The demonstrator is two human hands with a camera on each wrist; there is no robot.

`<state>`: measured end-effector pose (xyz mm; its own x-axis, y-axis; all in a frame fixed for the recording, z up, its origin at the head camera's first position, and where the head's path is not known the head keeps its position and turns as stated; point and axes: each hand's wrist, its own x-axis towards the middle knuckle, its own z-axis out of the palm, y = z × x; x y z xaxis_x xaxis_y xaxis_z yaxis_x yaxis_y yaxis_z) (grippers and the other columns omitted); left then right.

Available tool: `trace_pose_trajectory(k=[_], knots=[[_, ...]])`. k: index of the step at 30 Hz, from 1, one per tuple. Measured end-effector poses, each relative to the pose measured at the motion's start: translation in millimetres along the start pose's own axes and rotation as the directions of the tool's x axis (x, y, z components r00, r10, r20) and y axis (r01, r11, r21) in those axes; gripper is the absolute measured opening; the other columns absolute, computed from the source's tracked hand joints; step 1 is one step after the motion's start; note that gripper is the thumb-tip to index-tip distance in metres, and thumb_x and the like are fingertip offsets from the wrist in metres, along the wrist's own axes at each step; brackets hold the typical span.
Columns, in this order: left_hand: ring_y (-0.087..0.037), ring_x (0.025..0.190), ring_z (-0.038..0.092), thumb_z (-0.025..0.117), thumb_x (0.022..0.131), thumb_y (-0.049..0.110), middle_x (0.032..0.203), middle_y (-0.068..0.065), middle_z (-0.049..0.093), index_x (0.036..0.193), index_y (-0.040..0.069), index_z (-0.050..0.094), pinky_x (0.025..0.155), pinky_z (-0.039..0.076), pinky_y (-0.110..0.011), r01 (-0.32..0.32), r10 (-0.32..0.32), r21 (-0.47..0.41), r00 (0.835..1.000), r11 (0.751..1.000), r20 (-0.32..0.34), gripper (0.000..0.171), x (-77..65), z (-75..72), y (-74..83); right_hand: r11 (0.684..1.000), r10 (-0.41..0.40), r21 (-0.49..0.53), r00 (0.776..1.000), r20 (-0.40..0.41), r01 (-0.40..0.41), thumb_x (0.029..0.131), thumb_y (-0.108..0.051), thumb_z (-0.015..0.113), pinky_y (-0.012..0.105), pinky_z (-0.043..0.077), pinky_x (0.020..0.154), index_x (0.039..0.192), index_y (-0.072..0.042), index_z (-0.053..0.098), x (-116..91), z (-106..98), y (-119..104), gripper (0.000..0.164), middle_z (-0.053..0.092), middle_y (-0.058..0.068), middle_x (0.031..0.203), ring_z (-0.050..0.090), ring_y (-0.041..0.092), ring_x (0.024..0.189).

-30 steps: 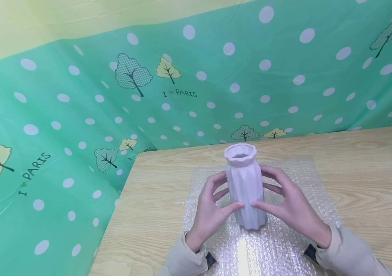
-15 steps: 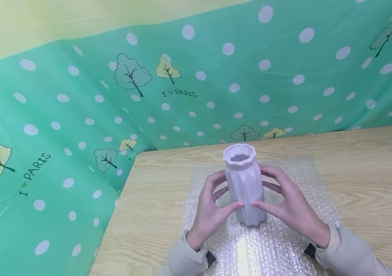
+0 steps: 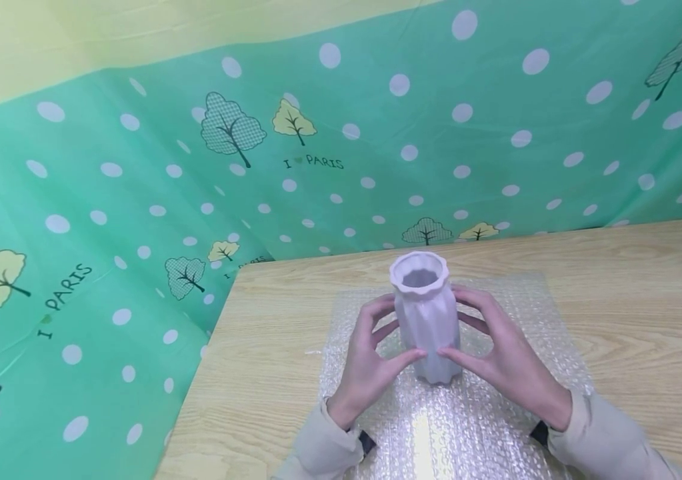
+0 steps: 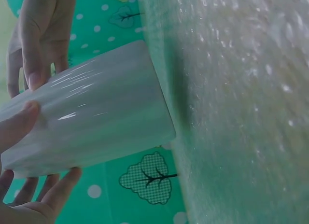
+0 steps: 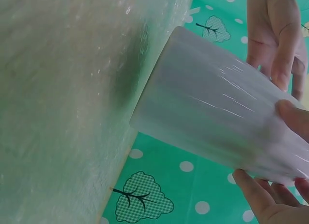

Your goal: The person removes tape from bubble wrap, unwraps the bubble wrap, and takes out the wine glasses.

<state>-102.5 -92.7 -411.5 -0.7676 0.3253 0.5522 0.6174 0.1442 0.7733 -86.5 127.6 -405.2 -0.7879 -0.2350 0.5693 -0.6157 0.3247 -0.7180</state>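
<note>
A pale, fluted vase (image 3: pixel 431 330) with a scalloped rim stands out in the head view, held between both hands over a sheet of bubble wrap (image 3: pixel 479 427). My left hand (image 3: pixel 367 363) grips its left side, thumb across the near face and fingers round behind. On the opposite side, my right hand (image 3: pixel 511 357) grips it the same way, the two thumbs close together. Both wrist views show the vase (image 4: pixel 96 108) tilted relative to the wrap, its base close to the sheet. Whether one edge of the base touches it, I cannot tell.
Beneath the bubble wrap lies a light wooden table (image 3: pixel 257 353). A green curtain (image 3: pixel 341 180) with white dots and printed trees hangs behind the table and along its left side.
The vase has tipped: its mouth now faces more toward the head camera and its base has shifted away. Both hands keep their grip, nearly in place.
</note>
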Motion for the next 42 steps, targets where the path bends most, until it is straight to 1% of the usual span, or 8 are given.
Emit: trace_pose_trajectory(k=[3, 9, 16, 26, 30, 38, 42], knots=[[-0.031, 0.130, 0.050, 0.084, 0.073, 0.001, 0.142, -0.014, 0.046, 0.140, 0.006, 0.041, 0.101, 0.053, -0.038, -0.015, 0.015, 0.008, 1.000, 1.000, 0.001, 0.080, 0.1, 1.2, -1.3, 1.000, -0.004, -0.005, 1.000, 0.001, 0.004, 0.060, 0.010, 0.089, 0.019, 0.046, 0.103, 0.145, -0.004, 0.039, -0.6, -0.1, 0.7, 0.100, 0.045, 0.013, 0.146, 0.040, -0.001, 0.135], [-0.030, 0.132, 0.048, 0.084, 0.073, 0.001, 0.142, -0.014, 0.046, 0.140, 0.006, 0.040, 0.102, 0.052, -0.037, -0.004, 0.004, 0.014, 1.000, 1.000, 0.016, 0.080, -1.5, 3.7, -2.7, 1.000, -0.001, -0.016, 1.000, -0.001, 0.001, 0.058, 0.011, 0.089, 0.018, 0.045, 0.102, 0.142, 0.001, 0.039, -2.2, 0.1, 2.6, 0.098, 0.045, 0.016, 0.144, 0.039, -0.002, 0.134], [-0.029, 0.131, 0.049, 0.084, 0.073, 0.002, 0.141, -0.014, 0.046, 0.139, 0.006, 0.041, 0.102, 0.053, -0.036, -0.011, 0.011, 0.033, 1.000, 0.999, 0.014, 0.080, -2.1, 4.1, -5.3, 1.000, -0.007, -0.028, 1.000, 0.005, 0.008, 0.057, 0.011, 0.089, 0.017, 0.044, 0.103, 0.140, 0.004, 0.039, -2.6, -0.5, 3.6, 0.097, 0.045, 0.016, 0.141, 0.038, -0.003, 0.134], [-0.030, 0.129, 0.050, 0.085, 0.072, 0.002, 0.139, -0.014, 0.047, 0.136, 0.005, 0.042, 0.100, 0.053, -0.036, -0.022, 0.020, 0.059, 0.999, 0.998, 0.031, 0.078, -2.7, 2.6, -5.6, 0.996, -0.048, -0.079, 0.999, 0.021, 0.050, 0.058, 0.002, 0.092, 0.015, 0.045, 0.102, 0.139, 0.005, 0.039, -4.7, -1.5, 6.3, 0.097, 0.046, 0.015, 0.139, 0.038, 0.000, 0.134], [-0.029, 0.129, 0.050, 0.086, 0.073, 0.004, 0.138, -0.012, 0.048, 0.135, 0.005, 0.042, 0.100, 0.053, -0.035, -0.008, 0.005, 0.069, 0.999, 0.998, 0.042, 0.076, -4.0, 1.6, -5.3, 0.994, -0.052, -0.090, 0.998, 0.027, 0.054, 0.057, 0.001, 0.092, 0.015, 0.045, 0.102, 0.138, 0.005, 0.038, -6.2, -1.9, 7.4, 0.097, 0.045, 0.015, 0.138, 0.038, 0.000, 0.133], [-0.025, 0.131, 0.049, 0.087, 0.071, 0.004, 0.138, -0.008, 0.050, 0.129, 0.006, 0.046, 0.102, 0.052, -0.034, 0.070, -0.071, 0.025, 0.996, 0.997, 0.059, 0.072, -5.2, 0.5, -3.6, 0.995, -0.038, -0.094, 0.998, 0.041, 0.042, 0.056, 0.001, 0.092, 0.012, 0.044, 0.102, 0.134, 0.007, 0.038, -9.6, -2.0, 9.4, 0.095, 0.047, 0.014, 0.135, 0.038, -0.002, 0.131], [-0.025, 0.131, 0.049, 0.087, 0.071, 0.004, 0.138, -0.008, 0.051, 0.128, 0.006, 0.046, 0.102, 0.053, -0.034, 0.071, -0.073, 0.026, 0.995, 0.997, 0.062, 0.071, -5.7, 0.0, -3.6, 0.995, -0.037, -0.094, 0.998, 0.046, 0.041, 0.056, 0.002, 0.092, 0.013, 0.044, 0.102, 0.134, 0.008, 0.038, -10.3, -2.1, 10.1, 0.095, 0.047, 0.014, 0.135, 0.039, -0.002, 0.131]])
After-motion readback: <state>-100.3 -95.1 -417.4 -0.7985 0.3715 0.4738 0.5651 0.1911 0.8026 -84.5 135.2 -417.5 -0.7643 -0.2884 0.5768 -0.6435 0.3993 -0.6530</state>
